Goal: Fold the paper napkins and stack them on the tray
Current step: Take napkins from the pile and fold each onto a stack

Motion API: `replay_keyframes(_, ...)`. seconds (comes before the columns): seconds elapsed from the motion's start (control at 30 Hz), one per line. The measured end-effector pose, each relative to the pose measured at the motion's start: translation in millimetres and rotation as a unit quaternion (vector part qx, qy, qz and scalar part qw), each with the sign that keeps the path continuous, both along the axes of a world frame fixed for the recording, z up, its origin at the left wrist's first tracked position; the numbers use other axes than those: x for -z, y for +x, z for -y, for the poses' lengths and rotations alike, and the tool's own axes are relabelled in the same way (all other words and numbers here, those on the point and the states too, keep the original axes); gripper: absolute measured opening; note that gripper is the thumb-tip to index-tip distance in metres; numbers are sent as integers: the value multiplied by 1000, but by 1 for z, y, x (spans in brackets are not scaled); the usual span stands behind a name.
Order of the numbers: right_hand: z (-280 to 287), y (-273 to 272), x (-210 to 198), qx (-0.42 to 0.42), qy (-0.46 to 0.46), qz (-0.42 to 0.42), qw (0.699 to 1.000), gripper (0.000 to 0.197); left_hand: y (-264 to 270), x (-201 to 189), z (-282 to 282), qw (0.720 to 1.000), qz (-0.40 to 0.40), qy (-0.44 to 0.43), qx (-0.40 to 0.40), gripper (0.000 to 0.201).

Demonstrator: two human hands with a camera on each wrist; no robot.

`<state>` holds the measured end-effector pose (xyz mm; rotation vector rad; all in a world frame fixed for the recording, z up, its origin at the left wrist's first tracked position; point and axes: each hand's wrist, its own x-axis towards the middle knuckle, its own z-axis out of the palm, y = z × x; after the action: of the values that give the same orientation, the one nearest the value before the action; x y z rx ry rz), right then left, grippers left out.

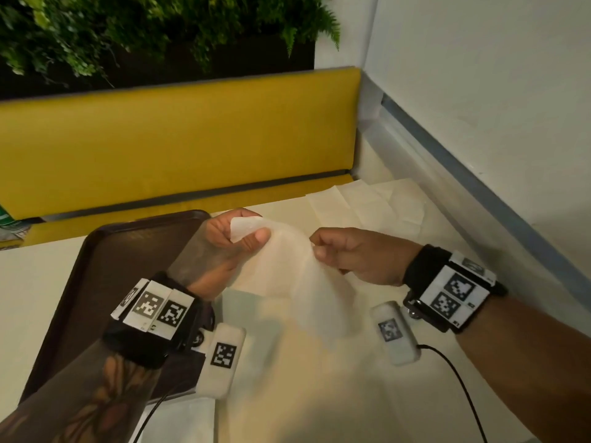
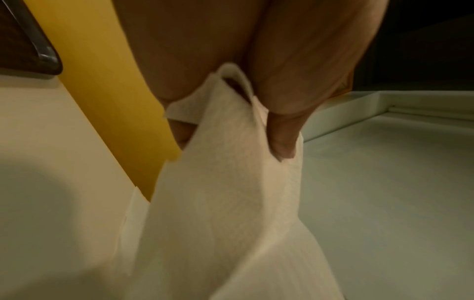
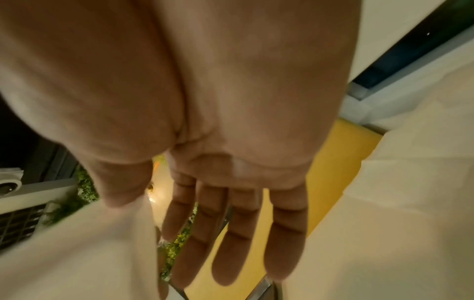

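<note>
While my left hand point(image 1: 235, 239) pinches one top corner of the thin white paper napkin point(image 1: 294, 276) between thumb and fingers, my right hand point(image 1: 348, 255) nips the opposite edge between thumb and forefinger, its other fingers held out straight, as the right wrist view shows. So the sheet hangs in the air above the cream tabletop point(image 1: 367, 394), just to the 3 o'clock side of the dark brown plastic tray point(image 1: 105, 266), which lies at about 9 o'clock from the napkin and, as far as I can see, carries no stack yet. More unfolded white napkins point(image 1: 361, 203) lie flat at roughly 1 o'clock, near the yellow padded bench point(image 1: 179, 132). To fold this one well, I judge that I should keep the pull between my hands light and even, because paper this thin will tear or skew. I would bring the two held corners together, check that the hanging edges match, then lay the sheet on the table and press the crease with flat fingers. Folding in the air risks a crooked crease, since the lower half sways freely.
</note>
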<state>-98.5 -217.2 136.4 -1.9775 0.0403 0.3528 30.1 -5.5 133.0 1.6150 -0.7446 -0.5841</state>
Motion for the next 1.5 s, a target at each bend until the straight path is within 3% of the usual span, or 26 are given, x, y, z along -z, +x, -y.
replay_keyframes(0.1, -7, 5, 6, 8, 4, 23, 1000, 23, 3, 1, 1, 1000, -8, -7, -4, 25)
replay_keyframes(0.23, -1, 7, 1, 27, -86, 70, 993, 20, 11, 3, -3, 1000, 4, -1, -19, 26)
replay_keyframes(0.37, 14, 7, -7, 57, -145, 82, 984, 8, 22, 10, -5, 999, -25, -9, -27, 48)
replay_keyframes(0.5, 22, 9, -9, 84, -179, 99, 975, 9, 25, 15, -2, 999, -34, -4, -21, 55)
replay_keyframes(0.6, 26, 12, -7, 96, -182, 104, 973, 12, 26, 18, 0, 999, -49, 0, -24, 60)
replay_keyframes(0.77, 29, 14, -7, 100, -172, 120, 973, 16, 26, 32, 7, 990, -116, -17, -79, 90)
replay_keyframes(0.9, 31, 14, -8, 97, -149, 123, 976, 19, 23, 34, 10, 982, -166, -19, -88, 83)
replay_keyframes(1.07, 30, 12, -19, 81, -76, 106, 988, 21, 24, 29, 7, 997, -52, 48, 12, 58)
replay_keyframes(1.3, 36, 15, -16, 124, -155, 95, 976, 10, 19, 19, 5, 989, 86, 111, -50, 54)
replay_keyframes(1.4, 38, 14, -16, 93, -161, 60, 981, 11, 15, 14, 2, 987, 92, 116, -66, 55)
replay_keyframes(1.5, 37, 11, -13, 86, -145, 43, 985, 8, 22, 21, -8, 991, 47, 103, -66, 56)
